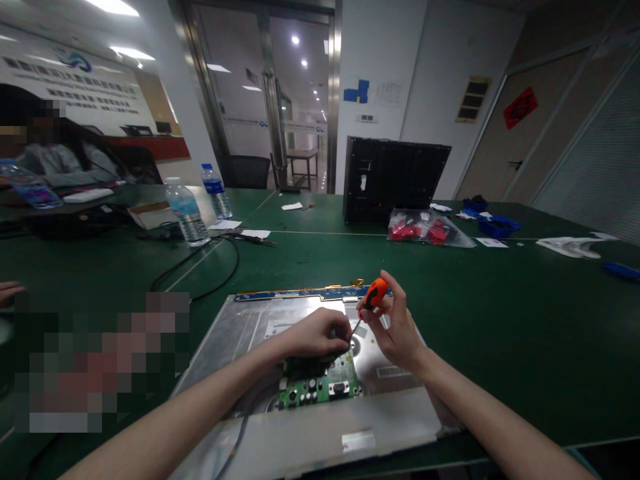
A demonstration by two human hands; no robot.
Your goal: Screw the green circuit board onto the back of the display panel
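A grey metal display panel (250, 333) lies flat on the green table, back side up, with a green circuit board (320, 387) mounted on it. My right hand (397, 330) is closed around a screwdriver with an orange handle (374, 293), its shaft slanting down toward the board. My left hand (315, 337) rests on the top of the circuit board with its fingers curled, pinched near the screwdriver's tip. What the left fingers hold there is hidden.
Two water bottles (189, 212) stand at the back left beside black cables (210, 267). A black monitor housing (393, 180) stands upright behind, with a clear bag of red parts (425, 230) and blue items (495, 225) nearby. Another person sits far left.
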